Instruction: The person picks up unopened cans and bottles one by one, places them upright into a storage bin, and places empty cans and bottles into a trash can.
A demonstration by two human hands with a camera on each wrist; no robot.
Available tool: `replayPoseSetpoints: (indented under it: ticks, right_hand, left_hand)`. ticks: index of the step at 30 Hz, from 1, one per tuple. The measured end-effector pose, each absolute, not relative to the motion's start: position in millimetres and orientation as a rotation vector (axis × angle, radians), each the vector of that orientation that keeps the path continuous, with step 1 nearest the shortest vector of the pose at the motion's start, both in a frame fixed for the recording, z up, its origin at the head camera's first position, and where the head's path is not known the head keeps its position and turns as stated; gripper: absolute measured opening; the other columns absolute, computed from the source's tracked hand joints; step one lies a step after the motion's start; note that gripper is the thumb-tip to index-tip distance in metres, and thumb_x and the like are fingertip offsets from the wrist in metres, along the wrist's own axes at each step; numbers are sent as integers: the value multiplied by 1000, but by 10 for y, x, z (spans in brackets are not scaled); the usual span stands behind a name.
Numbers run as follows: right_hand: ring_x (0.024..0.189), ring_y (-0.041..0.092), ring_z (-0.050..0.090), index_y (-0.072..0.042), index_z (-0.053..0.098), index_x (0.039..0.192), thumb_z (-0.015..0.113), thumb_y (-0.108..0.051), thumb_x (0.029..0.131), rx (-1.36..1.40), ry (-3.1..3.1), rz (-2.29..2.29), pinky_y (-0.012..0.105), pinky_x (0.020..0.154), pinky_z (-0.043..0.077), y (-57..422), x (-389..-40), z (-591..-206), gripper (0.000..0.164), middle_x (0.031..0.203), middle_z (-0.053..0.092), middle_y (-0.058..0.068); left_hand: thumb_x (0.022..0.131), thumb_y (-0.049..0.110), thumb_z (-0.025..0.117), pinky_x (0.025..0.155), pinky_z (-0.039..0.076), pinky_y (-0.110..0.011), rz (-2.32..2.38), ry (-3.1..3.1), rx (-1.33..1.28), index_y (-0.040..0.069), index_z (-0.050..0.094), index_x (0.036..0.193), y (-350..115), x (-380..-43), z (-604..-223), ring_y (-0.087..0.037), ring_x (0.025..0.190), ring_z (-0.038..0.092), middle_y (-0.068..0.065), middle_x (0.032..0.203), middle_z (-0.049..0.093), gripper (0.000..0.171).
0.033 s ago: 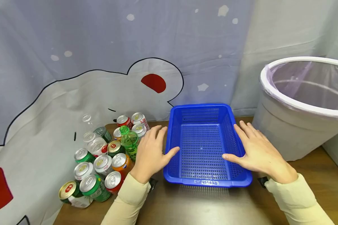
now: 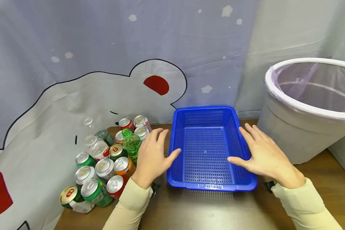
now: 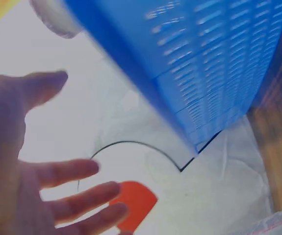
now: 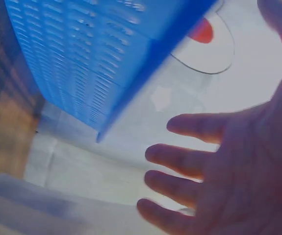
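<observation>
A blue plastic basket [image 2: 208, 187] with perforated walls stands on the wooden table, nothing inside it. My left hand [image 2: 152, 156] hovers at its left side, fingers spread and thumb over the left rim in the head view. On the opposite side my right hand [image 2: 265, 158] is held likewise, its thumb extending over the right rim. Both wrist views show a gap between the spread fingers [image 3: 72, 169] and the basket wall [image 4: 77, 54]. Neither hand holds anything. Left of the left hand stand several drink cans [image 2: 104, 167] and a green bottle [image 2: 131, 143].
Clear plastic bottles [image 2: 97, 147] stand among the cans at the left. A large white bin [image 2: 293, 134] with a thin purple liner rises at the right, beside the basket. Behind everything hangs a printed curtain [image 2: 103, 41]. The wooden table [image 2: 195, 210] extends toward the front.
My left hand has shifted very slightly left, its thumb a little farther from the basket's middle. The right hand, basket and cans look almost unchanged.
</observation>
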State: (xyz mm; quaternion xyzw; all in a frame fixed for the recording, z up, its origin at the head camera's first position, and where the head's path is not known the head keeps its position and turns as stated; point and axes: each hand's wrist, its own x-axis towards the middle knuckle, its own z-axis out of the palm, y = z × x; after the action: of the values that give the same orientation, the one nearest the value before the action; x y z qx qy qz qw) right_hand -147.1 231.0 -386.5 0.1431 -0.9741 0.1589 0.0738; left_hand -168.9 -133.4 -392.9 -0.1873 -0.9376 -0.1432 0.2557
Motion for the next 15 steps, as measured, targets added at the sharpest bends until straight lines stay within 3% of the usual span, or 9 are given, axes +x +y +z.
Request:
replayPoseSetpoints:
  ticks: [4, 7, 11, 12, 15]
  right_hand:
    - [136, 43, 49, -3, 57, 143, 81, -54, 81, 457, -2646, 542, 59, 107, 40, 2383, -1373, -3723, 83, 149, 53, 19]
    - [122, 37, 59, -3, 68, 129, 86, -40, 78, 467, -2412, 611, 34, 110, 43, 2473, -1266, -3576, 65, 133, 65, 15]
    - [115, 11, 64, 0, 75, 113, 78, -46, 85, 484, -2121, 697, 7, 107, 34, 2588, -1119, -3357, 54, 112, 73, 16]
    - [114, 4, 63, 2, 76, 109, 76, -46, 87, 490, -2054, 727, 6, 107, 34, 2610, -1082, -3300, 53, 108, 74, 15]
    - [112, -11, 57, 8, 76, 101, 74, -38, 89, 463, -1906, 812, 9, 102, 37, 2694, -994, -3149, 48, 105, 77, -3]
  left_hand:
    - [88, 48, 74, 98, 52, -49, -498, -2336, -416, 8, 63, 133, -1431, -1640, -3856, -32, 116, 62, -12, 129, 63, 62]
    - [87, 43, 73, 98, 51, -49, -577, -2219, -330, 6, 64, 131, -1497, -1634, -3823, -34, 116, 60, -14, 129, 63, 58]
    - [86, 40, 70, 99, 47, -51, -632, -2109, -220, 4, 63, 130, -1591, -1645, -3813, -39, 116, 57, -17, 129, 60, 58]
    - [86, 39, 70, 99, 46, -51, -635, -2091, -198, 3, 62, 130, -1617, -1648, -3816, -40, 116, 56, -19, 129, 60, 58]
    - [85, 39, 70, 101, 44, -52, -632, -2080, -128, 1, 59, 133, -1693, -1651, -3835, -42, 118, 54, -21, 131, 58, 62]
